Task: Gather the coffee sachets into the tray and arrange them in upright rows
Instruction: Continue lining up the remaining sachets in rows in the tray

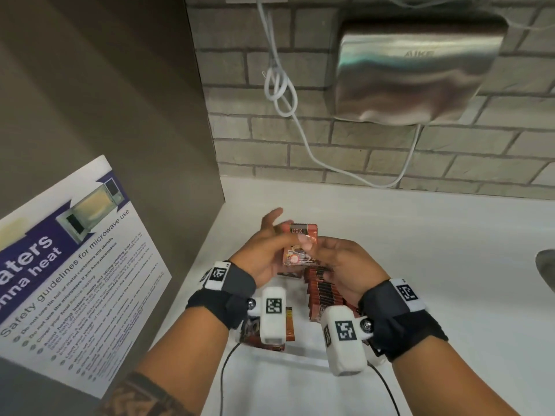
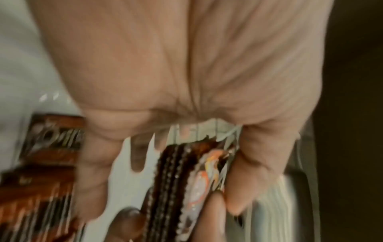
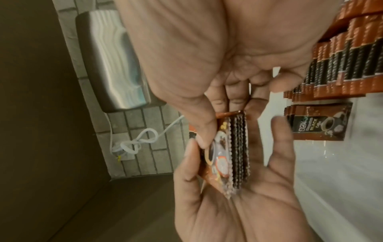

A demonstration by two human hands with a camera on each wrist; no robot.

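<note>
Currently squaring: left hand [image 1: 264, 250] and right hand [image 1: 336, 259] both pinch a small stack of sachets [image 1: 300, 246] above the counter. Upright row [image 1: 322, 291] stands below (tray itself unclear). Next, probably: slot stack edge-down beside that row.

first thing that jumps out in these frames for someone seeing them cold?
Dead centre of the head view, both hands meet over the white counter: the left hand and right hand share a grip on a small stack of coffee sachets, held upright. Just below the right hand runs a long row of sachets standing on edge. Above, a shiny steel hand dryer dominates the brick wall.
</note>
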